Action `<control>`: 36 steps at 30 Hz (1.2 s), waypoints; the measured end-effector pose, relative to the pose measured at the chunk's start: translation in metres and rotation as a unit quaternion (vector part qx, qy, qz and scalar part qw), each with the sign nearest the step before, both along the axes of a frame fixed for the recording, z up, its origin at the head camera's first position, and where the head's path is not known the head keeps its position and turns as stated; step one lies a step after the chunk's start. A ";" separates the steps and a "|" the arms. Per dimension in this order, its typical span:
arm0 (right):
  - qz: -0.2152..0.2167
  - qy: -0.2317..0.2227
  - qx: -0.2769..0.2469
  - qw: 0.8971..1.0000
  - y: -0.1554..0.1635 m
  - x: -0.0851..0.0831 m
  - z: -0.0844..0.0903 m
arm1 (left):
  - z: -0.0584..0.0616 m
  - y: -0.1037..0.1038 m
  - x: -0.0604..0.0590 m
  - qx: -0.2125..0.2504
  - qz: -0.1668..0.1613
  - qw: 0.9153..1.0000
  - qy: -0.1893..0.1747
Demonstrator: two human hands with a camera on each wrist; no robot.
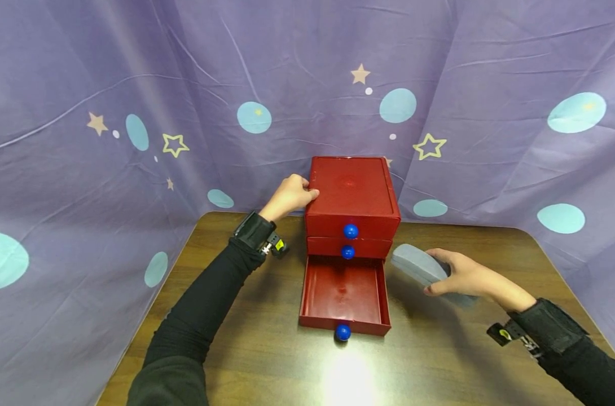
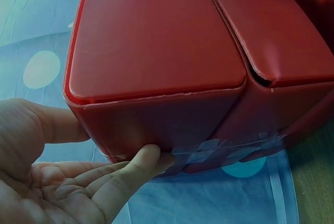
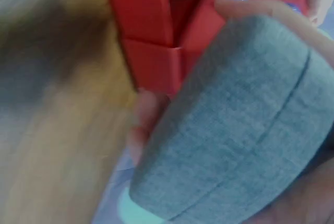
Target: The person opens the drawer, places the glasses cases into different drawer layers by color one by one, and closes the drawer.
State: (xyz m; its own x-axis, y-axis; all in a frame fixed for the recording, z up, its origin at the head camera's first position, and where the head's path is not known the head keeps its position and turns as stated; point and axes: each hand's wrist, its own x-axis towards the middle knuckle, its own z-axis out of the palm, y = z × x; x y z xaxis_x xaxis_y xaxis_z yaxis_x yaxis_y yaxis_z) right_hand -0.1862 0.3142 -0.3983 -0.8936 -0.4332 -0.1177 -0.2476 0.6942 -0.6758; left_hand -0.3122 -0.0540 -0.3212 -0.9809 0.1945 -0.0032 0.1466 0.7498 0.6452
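Note:
A red drawer unit [image 1: 350, 189] with blue knobs stands on the table, its bottom drawer [image 1: 340, 287] pulled out and bare inside. My left hand [image 1: 291, 194] grips the unit's upper left edge, thumb over the top and fingers against the side. In the left wrist view those fingers [image 2: 112, 182] lie along the red side wall. Right of the unit, my right hand [image 1: 462, 273] holds a grey fabric-covered glasses case [image 1: 421, 265] above the table. A seam runs along the case's length in the right wrist view, with fingers on both sides of it.
The wooden table [image 1: 267, 361] extends around the unit to its rounded back corners. A purple curtain [image 1: 307, 67] with stars and blue dots hangs right behind the table. The open drawer with its blue knob [image 1: 342, 332] juts forward between the two arms.

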 end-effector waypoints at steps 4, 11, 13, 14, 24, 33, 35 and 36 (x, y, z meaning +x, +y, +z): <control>0.057 0.002 0.003 0.998 -0.011 0.008 0.014 | 0.001 -0.001 0.000 -0.006 0.000 1.000 0.005; 0.122 -0.028 0.036 0.992 -0.041 0.010 0.027 | 0.000 -0.001 0.000 -0.008 0.001 1.000 0.007; 0.126 -0.037 0.048 0.990 -0.050 0.008 0.028 | -0.001 -0.001 0.000 -0.008 -0.002 1.000 0.010; 0.127 -0.040 0.055 0.990 -0.055 0.008 0.028 | -0.001 0.000 0.000 -0.009 -0.004 1.000 0.012; 0.123 -0.015 0.185 0.975 -0.096 -0.006 0.027 | -0.001 0.001 0.002 -0.019 -0.002 1.000 0.015; 0.148 -0.010 0.232 0.961 -0.128 -0.017 0.019 | -0.001 0.002 0.001 -0.017 0.001 1.000 0.010; 0.153 0.000 0.248 0.957 -0.133 -0.018 0.016 | -0.001 0.002 0.001 -0.012 0.001 1.000 0.006; 0.157 0.004 0.257 0.954 -0.136 -0.019 0.015 | -0.001 0.002 0.001 -0.010 0.000 1.000 0.006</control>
